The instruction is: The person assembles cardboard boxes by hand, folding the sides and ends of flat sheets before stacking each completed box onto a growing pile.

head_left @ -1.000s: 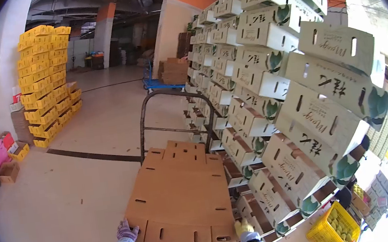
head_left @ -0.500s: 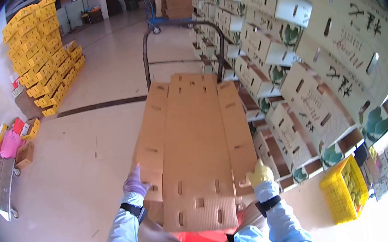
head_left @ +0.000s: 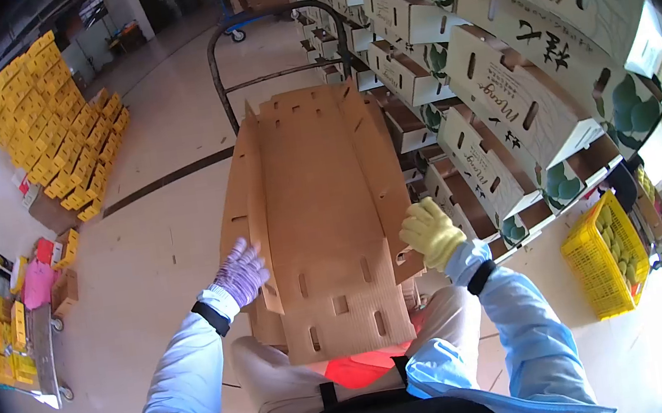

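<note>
A long brown cardboard box blank [head_left: 315,183] with slotted holes lies in front of me, its side flaps standing partly upright. My left hand [head_left: 240,277], in a purple striped glove, is at the outer side of the left flap [head_left: 259,207] near its close end, fingers spread. On the other side, my right hand [head_left: 432,233], in a yellow glove, has its fingers stretched out at the right flap [head_left: 376,167]. The ridged near end of the blank reaches over my lap. More cardboard shows under its left edge.
A cart's dark metal handle [head_left: 272,14] rises behind the blank. Stacked white printed mango boxes [head_left: 491,89] line the right, with a yellow crate of fruit [head_left: 605,254] below. Yellow boxes [head_left: 53,126] stand stacked at the far left; a loaded trolley [head_left: 45,353] is nearer.
The side flaps, lying nearly flat before, have swung up along both long edges. Both hands have let go of the flaps' near corners and moved forward. The view has shifted slightly.
</note>
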Motion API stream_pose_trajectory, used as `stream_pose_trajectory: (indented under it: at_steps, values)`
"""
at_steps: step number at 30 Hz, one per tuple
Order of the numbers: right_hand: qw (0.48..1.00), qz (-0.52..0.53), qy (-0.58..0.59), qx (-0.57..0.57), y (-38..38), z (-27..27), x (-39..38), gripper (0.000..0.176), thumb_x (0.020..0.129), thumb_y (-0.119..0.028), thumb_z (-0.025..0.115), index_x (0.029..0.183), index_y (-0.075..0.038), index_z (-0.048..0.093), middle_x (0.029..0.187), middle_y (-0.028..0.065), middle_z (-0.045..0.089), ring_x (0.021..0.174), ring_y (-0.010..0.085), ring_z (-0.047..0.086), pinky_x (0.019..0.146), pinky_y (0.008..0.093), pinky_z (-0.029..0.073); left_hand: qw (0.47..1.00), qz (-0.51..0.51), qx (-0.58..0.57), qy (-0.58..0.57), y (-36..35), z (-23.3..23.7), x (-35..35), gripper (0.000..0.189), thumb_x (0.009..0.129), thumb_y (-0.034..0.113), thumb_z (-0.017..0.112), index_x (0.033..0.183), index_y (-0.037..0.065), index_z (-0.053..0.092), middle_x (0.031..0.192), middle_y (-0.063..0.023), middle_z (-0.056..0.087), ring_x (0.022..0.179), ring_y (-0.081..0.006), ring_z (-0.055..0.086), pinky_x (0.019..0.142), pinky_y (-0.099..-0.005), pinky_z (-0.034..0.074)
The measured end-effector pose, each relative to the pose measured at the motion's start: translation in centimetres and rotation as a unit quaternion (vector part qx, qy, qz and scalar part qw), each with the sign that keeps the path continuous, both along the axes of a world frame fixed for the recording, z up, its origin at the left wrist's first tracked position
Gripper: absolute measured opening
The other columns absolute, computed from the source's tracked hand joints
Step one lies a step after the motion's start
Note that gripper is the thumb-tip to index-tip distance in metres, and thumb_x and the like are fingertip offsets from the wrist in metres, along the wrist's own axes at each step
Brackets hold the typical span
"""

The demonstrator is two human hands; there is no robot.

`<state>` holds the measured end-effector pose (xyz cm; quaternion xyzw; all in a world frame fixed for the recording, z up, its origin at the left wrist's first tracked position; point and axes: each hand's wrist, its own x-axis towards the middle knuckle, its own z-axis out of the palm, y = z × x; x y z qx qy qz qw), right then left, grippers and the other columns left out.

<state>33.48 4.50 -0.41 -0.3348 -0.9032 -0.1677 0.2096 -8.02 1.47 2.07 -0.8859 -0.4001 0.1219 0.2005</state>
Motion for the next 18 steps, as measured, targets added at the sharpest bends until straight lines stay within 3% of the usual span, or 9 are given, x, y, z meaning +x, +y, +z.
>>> stream_pose_trajectory:
  at_steps: [2,3,4,7,9,10,15,17,18]
  values:
    - [0.995,0.095,-0.014,0.021,0.8,0.1,-1.0,0.012,0.068,-0.024,0.065,0.070,-0.013,0.060,0.068,0.0025,0.057,0.082,0.0255,0.059,0.089,0.0434,0.043,0.977,0.108,-0.180,0.034,0.5,2.3,2.9,0.030,0.084,0.037,0.057,0.098,0.013,0.066,0.111,-0.0136,0.061,0.112,-0.0335,0.054,0.096,-0.0489,0.037]
    - [0.996,0.091,-0.012,0.022,0.6,0.3,-1.7,0.012,0.068,-0.024,0.065,0.070,-0.013,0.060,0.068,0.0025,0.057,0.082,0.0255,0.059,0.089,0.0434,0.043,0.948,0.161,-0.270,0.049,0.7,2.7,3.7,0.036,0.088,0.045,0.054,0.092,0.011,0.066,0.097,-0.0137,0.068,0.100,-0.0330,0.063,0.087,-0.0465,0.049]
    - [0.999,0.049,-0.003,-0.021,-0.3,1.0,-2.8,0.013,0.070,-0.025,0.064,0.069,-0.013,0.059,0.067,0.0029,0.058,0.077,0.0253,0.059,0.086,0.0420,0.043,0.956,0.136,-0.260,-0.023,0.7,2.4,3.7,0.045,0.094,0.049,0.044,0.104,0.008,0.061,0.088,-0.0138,0.069,0.084,-0.0382,0.066,0.071,-0.0489,0.050]
    - [0.996,-0.014,0.008,-0.088,-1.1,0.0,-6.2,0.014,0.076,-0.026,0.063,0.071,-0.013,0.062,0.068,0.0037,0.061,0.073,0.0251,0.062,0.079,0.0383,0.043,0.944,0.188,-0.235,-0.134,0.3,-1.2,5.9,0.049,0.093,0.050,0.046,0.113,0.007,0.058,0.099,-0.0160,0.067,0.093,-0.0378,0.064,0.080,-0.0485,0.050]
    - [0.980,-0.124,-0.060,-0.145,-0.7,-2.4,-8.7,0.010,0.075,-0.023,0.064,0.076,-0.013,0.065,0.076,0.0048,0.066,0.079,0.0241,0.064,0.081,0.0376,0.043,0.939,0.140,-0.217,-0.228,-0.5,-5.5,7.2,0.056,0.091,0.053,0.048,0.122,0.007,0.053,0.114,-0.0192,0.062,0.103,-0.0372,0.060,0.087,-0.0470,0.049]
    - [0.969,-0.130,-0.098,-0.188,-0.8,-2.5,-10.1,0.011,0.075,-0.020,0.063,0.081,-0.012,0.067,0.083,0.0066,0.068,0.085,0.0235,0.065,0.085,0.0377,0.043,0.940,0.143,-0.203,-0.233,-0.5,-4.7,8.6,0.062,0.091,0.054,0.048,0.130,0.006,0.047,0.127,-0.0197,0.055,0.112,-0.0378,0.055,0.095,-0.0468,0.045]
    - [0.968,-0.130,-0.094,-0.193,-1.7,-1.9,-10.7,0.019,0.076,-0.019,0.062,0.091,-0.008,0.065,0.089,0.0080,0.066,0.092,0.0250,0.062,0.090,0.0413,0.042,0.942,0.076,-0.129,-0.299,0.3,-5.6,12.2,0.049,0.094,0.047,0.047,0.125,0.009,0.052,0.119,-0.0168,0.060,0.108,-0.0351,0.058,0.091,-0.0450,0.048]
    - [0.995,-0.040,0.094,0.021,-3.4,-0.4,-9.4,0.040,0.064,-0.021,0.071,0.101,-0.008,0.062,0.097,0.0099,0.061,0.095,0.0284,0.058,0.089,0.0447,0.043,0.937,0.124,-0.218,-0.244,0.6,-5.4,12.1,0.038,0.095,0.043,0.046,0.115,0.013,0.058,0.107,-0.0137,0.065,0.096,-0.0336,0.062,0.081,-0.0452,0.051]
    - [0.987,-0.080,0.135,-0.043,-5.6,-0.1,-8.6,0.057,0.060,-0.024,0.076,0.112,-0.010,0.057,0.112,0.0131,0.054,0.106,0.0328,0.052,0.094,0.0493,0.041,0.937,0.122,-0.219,-0.244,0.7,-5.4,12.0,0.038,0.095,0.043,0.046,0.115,0.013,0.058,0.107,-0.0137,0.065,0.096,-0.0336,0.062,0.081,-0.0452,0.051]
